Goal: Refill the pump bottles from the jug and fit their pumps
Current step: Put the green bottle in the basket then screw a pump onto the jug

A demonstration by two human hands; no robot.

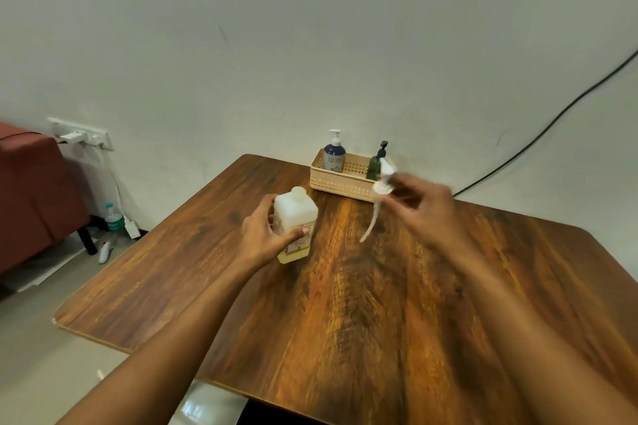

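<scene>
A white square bottle [297,217] with an open neck stands on the wooden table [345,304], and my left hand [267,235] grips its side. My right hand [424,209] holds a white pump [383,183] in the air to the right of the bottle, its long dip tube [371,221] hanging down and left. The pump and right hand are blurred. At the back a beige basket [340,183] holds a dark blue pump bottle [334,153] with a white pump and a dark green pump bottle [374,166] with a black pump. No jug is in view.
The table stands against a white wall. A black cable [552,121] runs down the wall at the right. On the floor at the left are a red seat [31,190], a plastic water bottle [113,217] and a wall socket strip [81,138].
</scene>
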